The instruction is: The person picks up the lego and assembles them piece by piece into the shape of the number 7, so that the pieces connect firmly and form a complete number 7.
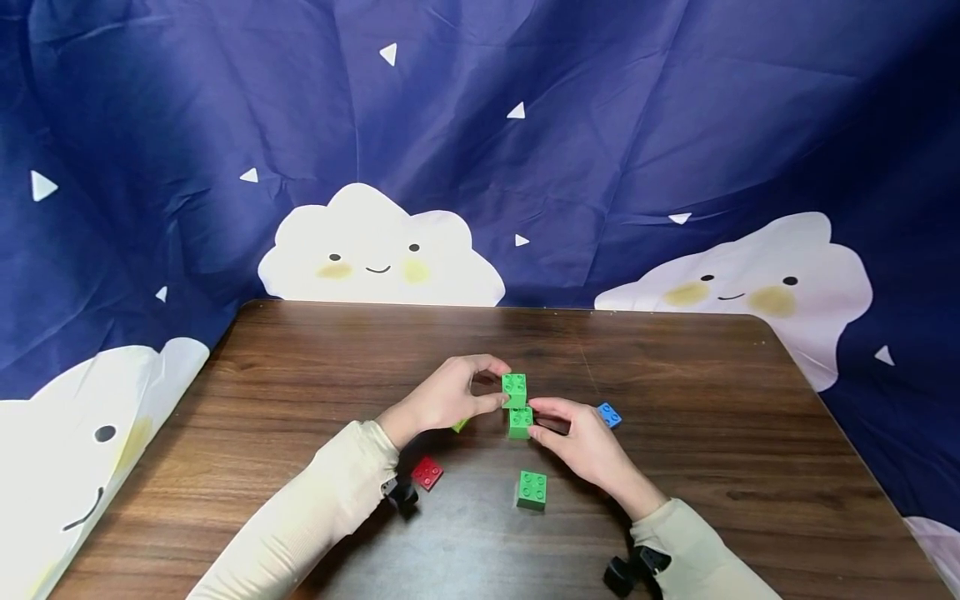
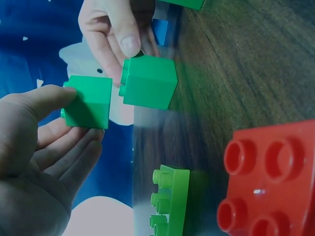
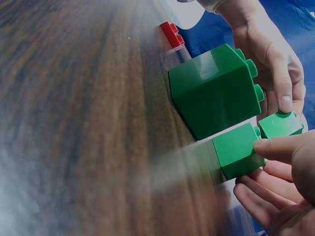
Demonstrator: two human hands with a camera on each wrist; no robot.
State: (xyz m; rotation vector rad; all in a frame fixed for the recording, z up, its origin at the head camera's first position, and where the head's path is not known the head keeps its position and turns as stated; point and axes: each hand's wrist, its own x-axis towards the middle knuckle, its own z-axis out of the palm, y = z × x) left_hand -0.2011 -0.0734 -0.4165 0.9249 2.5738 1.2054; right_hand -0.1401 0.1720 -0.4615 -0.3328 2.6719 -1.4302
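Note:
Between thumb and fingers, my left hand (image 1: 450,392) pinches a green toy brick (image 1: 514,387), studs up and raised above the table. A second green brick (image 1: 520,423) stands below and slightly nearer, close over the tabletop in the right wrist view. My right hand (image 1: 585,437) grips that one from the right side, thumb on its near face. In the left wrist view a gap shows between the raised brick (image 2: 88,101) and the lower brick (image 2: 150,82). Closer to me stands a third green brick (image 1: 532,490), untouched, large in the right wrist view.
A flat red brick (image 1: 427,472) lies by my left sleeve. The lime green brick (image 1: 460,425) is partly hidden under my left wrist; the left wrist view shows its studs. A blue brick (image 1: 610,415) sits just beyond my right hand. Behind the wooden table (image 1: 337,342) hangs a blue cloth (image 1: 465,100).

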